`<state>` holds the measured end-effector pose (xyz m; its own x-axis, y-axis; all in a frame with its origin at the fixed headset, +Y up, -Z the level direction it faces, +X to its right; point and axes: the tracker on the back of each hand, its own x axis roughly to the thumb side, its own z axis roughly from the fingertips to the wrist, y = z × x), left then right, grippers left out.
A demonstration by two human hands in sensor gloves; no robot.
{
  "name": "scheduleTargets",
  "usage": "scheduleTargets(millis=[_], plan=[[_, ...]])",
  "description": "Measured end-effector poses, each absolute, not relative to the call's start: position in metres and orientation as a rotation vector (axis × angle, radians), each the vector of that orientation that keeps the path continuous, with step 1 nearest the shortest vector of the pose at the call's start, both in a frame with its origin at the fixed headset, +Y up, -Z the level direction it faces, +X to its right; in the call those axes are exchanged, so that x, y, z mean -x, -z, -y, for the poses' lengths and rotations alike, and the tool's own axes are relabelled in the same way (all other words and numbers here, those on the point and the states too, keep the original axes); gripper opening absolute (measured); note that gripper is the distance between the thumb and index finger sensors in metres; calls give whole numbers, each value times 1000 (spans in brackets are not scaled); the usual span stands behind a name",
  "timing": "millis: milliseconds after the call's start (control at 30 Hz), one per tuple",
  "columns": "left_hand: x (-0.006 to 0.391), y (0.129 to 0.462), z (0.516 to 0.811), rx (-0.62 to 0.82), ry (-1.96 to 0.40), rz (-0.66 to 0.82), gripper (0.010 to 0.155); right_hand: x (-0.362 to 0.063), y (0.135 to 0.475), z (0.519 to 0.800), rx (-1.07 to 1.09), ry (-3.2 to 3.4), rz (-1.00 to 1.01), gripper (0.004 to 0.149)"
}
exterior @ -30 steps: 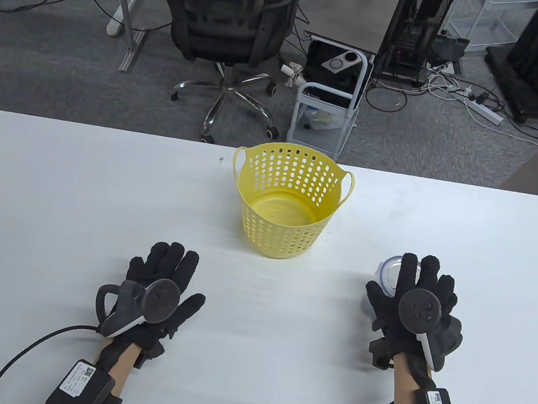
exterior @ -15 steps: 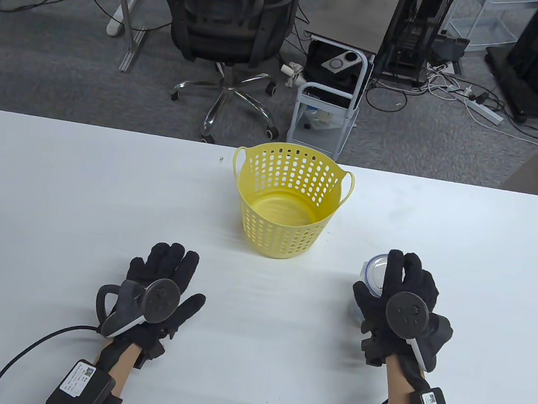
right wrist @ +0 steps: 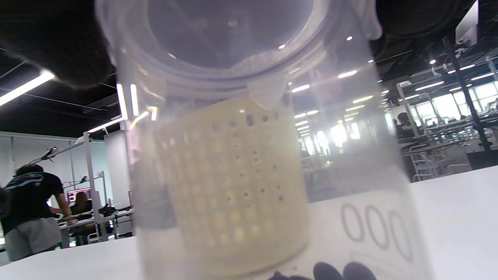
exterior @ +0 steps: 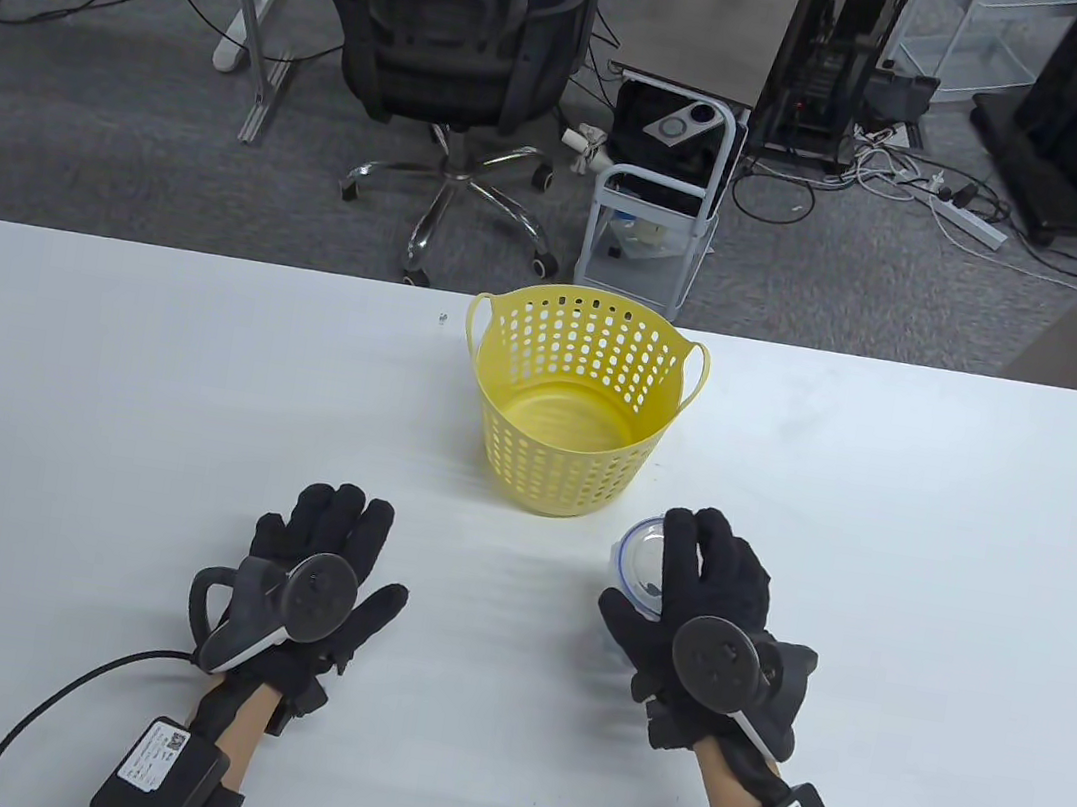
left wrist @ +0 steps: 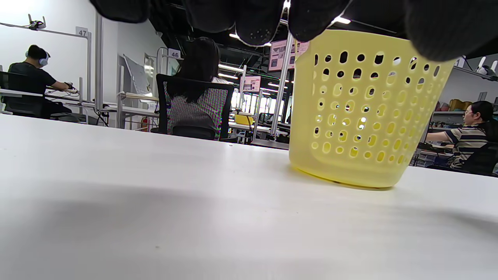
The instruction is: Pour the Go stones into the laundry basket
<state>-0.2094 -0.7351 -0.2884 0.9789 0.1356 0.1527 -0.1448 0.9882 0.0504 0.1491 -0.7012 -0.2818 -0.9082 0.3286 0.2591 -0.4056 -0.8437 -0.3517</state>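
From the table view, the yellow perforated plastic laundry basket (exterior: 581,398) stands upright toward the far middle of the white table (exterior: 97,378), mouth up and with nothing seen on its floor, so it is ready to catch a pour. The right hand (exterior: 707,631) grips a clear round plastic jar with a lid (exterior: 641,565) from above and behind, fingers curled over its top, just beside the basket's near right side. Holding it this way lets the person carry it upright without a spill. The lid appears to be on, so I judge it must come off before any tipping. The left hand (exterior: 319,553) lies flat and relaxed on the table, fingers spread and holding nothing, well left of the jar. It seems parked where it could steady the basket or help with the lid.

In the left wrist view, the gloved fingertips (left wrist: 256,19) hang loose along the top edge, with the basket (left wrist: 362,112) ahead, resting flat on the table.

In the right wrist view, the jar (right wrist: 249,155) fills the frame, the basket showing blurred through its clear wall. Two dark rounded shapes (right wrist: 344,271) at the bottom edge may be Go stones inside, though the blur leaves that uncertain.
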Motion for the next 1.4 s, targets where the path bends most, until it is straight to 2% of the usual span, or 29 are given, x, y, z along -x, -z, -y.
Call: scheduleTargets(millis=[533,833,1000,1133,1300,1400], plan=[[213,290,734,-61,-158,142,83,-80,253,716,-559,-2685,511,94],[212,291,735,-63,-201,162,80,-72,249,727,-624,-2686,499,94],[202,288,728,-80,-332,196,75,-75,250,725,-645,-2663,432,98],[189,290,720,-30,-441,196,72,-87,256,719,-584,-2509,416,95],[173,294,710,46,-477,169,69,-115,269,713,-368,-2377,398,85],[162,296,709,139,-503,123,69,-134,279,717,-221,-2326,343,77]])
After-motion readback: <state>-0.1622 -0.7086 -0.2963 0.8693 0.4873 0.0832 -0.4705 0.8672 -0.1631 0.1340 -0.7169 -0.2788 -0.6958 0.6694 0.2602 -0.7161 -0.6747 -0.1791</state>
